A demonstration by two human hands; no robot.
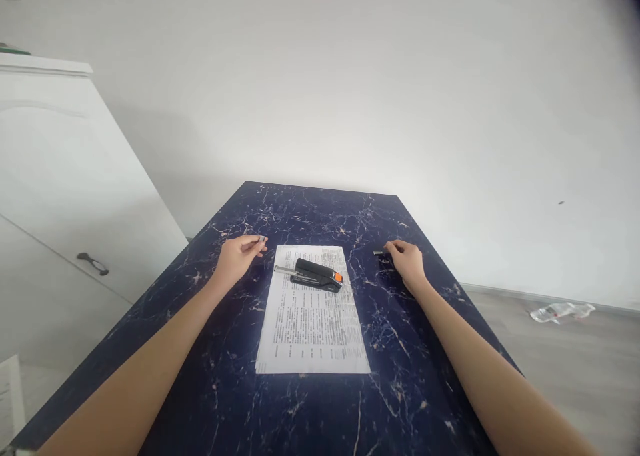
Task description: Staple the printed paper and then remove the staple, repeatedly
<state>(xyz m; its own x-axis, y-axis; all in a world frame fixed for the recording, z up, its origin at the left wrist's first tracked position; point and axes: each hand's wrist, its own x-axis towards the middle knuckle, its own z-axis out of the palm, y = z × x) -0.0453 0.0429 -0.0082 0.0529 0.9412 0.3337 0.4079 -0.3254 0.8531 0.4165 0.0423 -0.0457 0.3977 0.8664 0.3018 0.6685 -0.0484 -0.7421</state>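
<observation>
A black stapler (317, 276) with an orange end lies on a printed stack of paper (313, 359), its metal magazine (285, 269) sticking out to the left. Left of the paper's upper edge, my left hand (239, 255) pinches a short silvery strip of staples (263, 239) between thumb and finger, just above the table. My right hand (407, 263) is to the right of the paper, low over the table. Its closed fingertips grip a small dark piece (378, 252), too small to make out exactly. Neither hand touches the stapler.
The dark blue marble-patterned table (320, 416) reaches toward a white wall (350, 83). A white cabinet (75, 156) with a dark handle (93, 264) stands at the left. Clear plastic packaging (560, 311) lies on the grey floor (545, 363) to the right.
</observation>
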